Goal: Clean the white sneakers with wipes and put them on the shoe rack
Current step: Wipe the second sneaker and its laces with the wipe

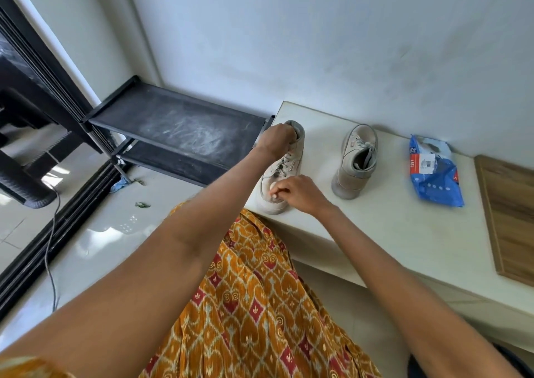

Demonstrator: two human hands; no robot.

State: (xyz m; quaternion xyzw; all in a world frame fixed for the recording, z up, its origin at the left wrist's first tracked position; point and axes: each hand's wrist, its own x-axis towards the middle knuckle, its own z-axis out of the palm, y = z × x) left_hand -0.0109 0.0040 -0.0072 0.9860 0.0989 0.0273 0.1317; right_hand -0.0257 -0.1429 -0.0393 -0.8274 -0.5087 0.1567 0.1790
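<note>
Left hand (276, 139) grips the heel collar of a sneaker (284, 166) at frame centre, steadying it on a white counter (390, 227). Right hand (297, 194) pinches a small white wipe (274, 195) against the sneaker's toe. Second sneaker (356, 160) stands apart, right of the first. Blue wipes packet (435, 171) lies further right, near a wooden board (511, 218) at the right edge. Black shoe rack (176, 126), dusty top shelf, sits at centre left beside the counter.
</note>
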